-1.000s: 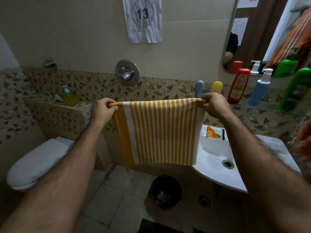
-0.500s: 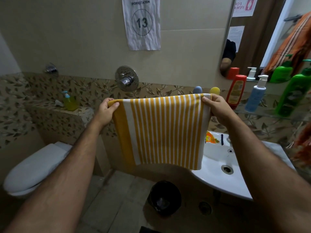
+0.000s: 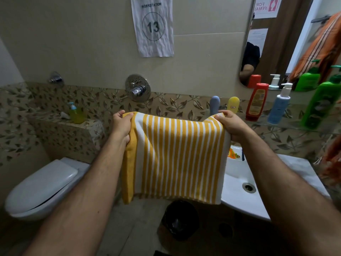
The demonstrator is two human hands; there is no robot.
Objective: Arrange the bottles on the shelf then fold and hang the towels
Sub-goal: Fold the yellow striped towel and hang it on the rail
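Left of sink [image 3: 238, 183], mid-air: striped towel [image 3: 173, 156] hangs flat, top edge level, stripes running straight down. Left hand [image 3: 120, 126] pinches top left corner, right hand [image 3: 230, 124] top right. Bottles [image 3: 257, 101] upright on shelf [image 3: 295, 124] above sink: that part looks done. Left: folding, hanging.

Five bottles [image 3: 256, 101] on the shelf [image 3: 295, 124] (reflections excluded), one striped towel [image 3: 173, 156], one bin [image 3: 180, 219].
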